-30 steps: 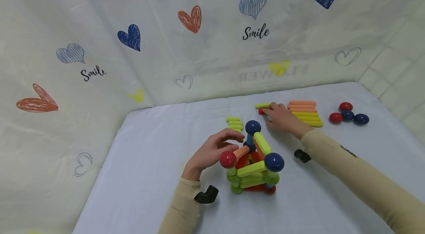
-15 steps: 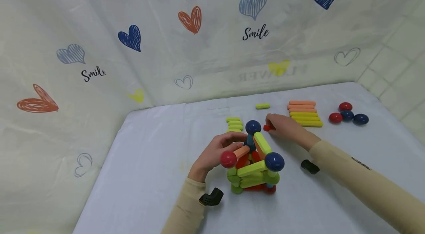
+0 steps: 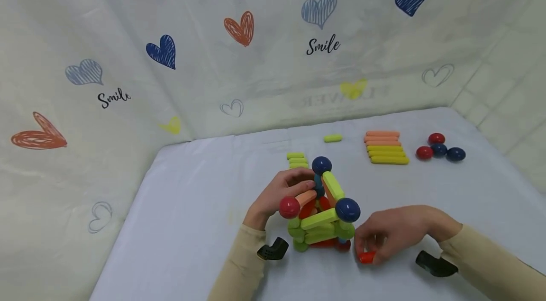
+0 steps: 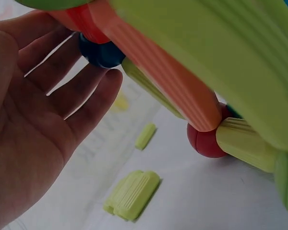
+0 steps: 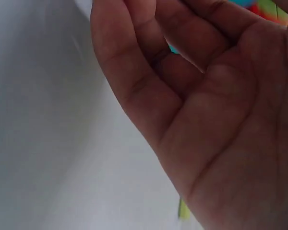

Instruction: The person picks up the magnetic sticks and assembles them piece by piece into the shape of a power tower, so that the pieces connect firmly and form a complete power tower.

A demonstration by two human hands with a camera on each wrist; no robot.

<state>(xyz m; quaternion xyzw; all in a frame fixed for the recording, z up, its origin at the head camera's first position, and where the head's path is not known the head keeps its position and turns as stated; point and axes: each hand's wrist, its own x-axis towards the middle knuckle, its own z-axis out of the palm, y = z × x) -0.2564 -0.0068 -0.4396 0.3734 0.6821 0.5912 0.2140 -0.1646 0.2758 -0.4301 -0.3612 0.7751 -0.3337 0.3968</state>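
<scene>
At the middle of the table stands a construction of coloured sticks and balls (image 3: 321, 219), mostly lime green, with blue and red balls on its upper corners. My left hand (image 3: 282, 193) rests at its back left corner, fingertips at the blue parts. The left wrist view shows those fingers fairly straight beside a dark blue ball (image 4: 102, 51), some tips hidden behind the sticks. Just right of the construction, my right hand (image 3: 398, 231) pinches a short red stick (image 3: 366, 257) between thumb and fingers, low over the table. That stick is out of sight in the right wrist view.
Several short lime sticks (image 3: 297, 160) lie behind the construction, and a single lime stick (image 3: 333, 138) lies farther back. Longer orange sticks (image 3: 382, 139) and yellow sticks (image 3: 387, 154) are lined up toward the right. Several red and blue balls (image 3: 439, 150) cluster at the far right.
My right hand has carried the red stick from the back of the table toward me, to the construction's right side. My left hand has moved slightly right, closer to the blue corner.
</scene>
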